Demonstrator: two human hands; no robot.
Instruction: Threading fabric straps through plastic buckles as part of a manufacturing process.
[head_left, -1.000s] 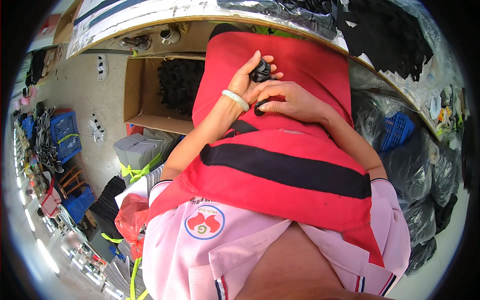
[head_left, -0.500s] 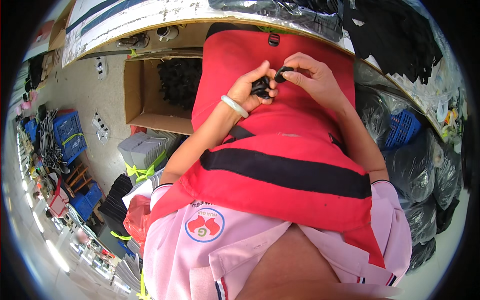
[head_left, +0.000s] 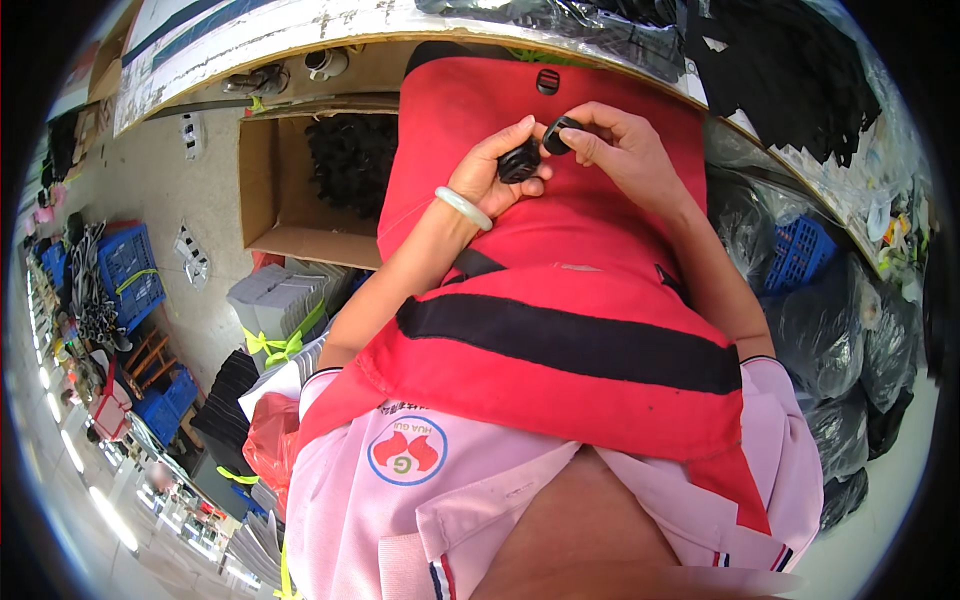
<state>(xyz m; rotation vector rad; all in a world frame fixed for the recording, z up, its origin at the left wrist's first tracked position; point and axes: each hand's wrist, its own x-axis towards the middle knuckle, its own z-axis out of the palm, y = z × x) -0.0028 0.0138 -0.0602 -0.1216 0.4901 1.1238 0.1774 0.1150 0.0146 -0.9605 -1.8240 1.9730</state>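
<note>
My left hand [head_left: 492, 172] is curled around a small clump of black plastic pieces [head_left: 517, 163], whose exact kind I cannot make out. Between the thumb and fingers of my right hand [head_left: 618, 142] is a rounded black plastic piece [head_left: 559, 135], held close beside the left hand's fingertips. Both hands are over the red apron [head_left: 600, 235] on my lap. A black slide buckle [head_left: 547, 82] with slots lies on the red cloth just beyond the hands.
A cardboard box [head_left: 300, 243] with a heap of black pieces [head_left: 350, 165] stands at my left. Ahead is a worn table edge [head_left: 250, 75] with dark fabric [head_left: 785, 80]. Grey stacks [head_left: 275, 300] are at lower left, black plastic bags [head_left: 815, 330] and a blue basket [head_left: 800, 253] at right.
The black pieces in my left hand have turned and now sit bunched at its fingertips. The piece in my right hand has tilted more upright and moved slightly left.
</note>
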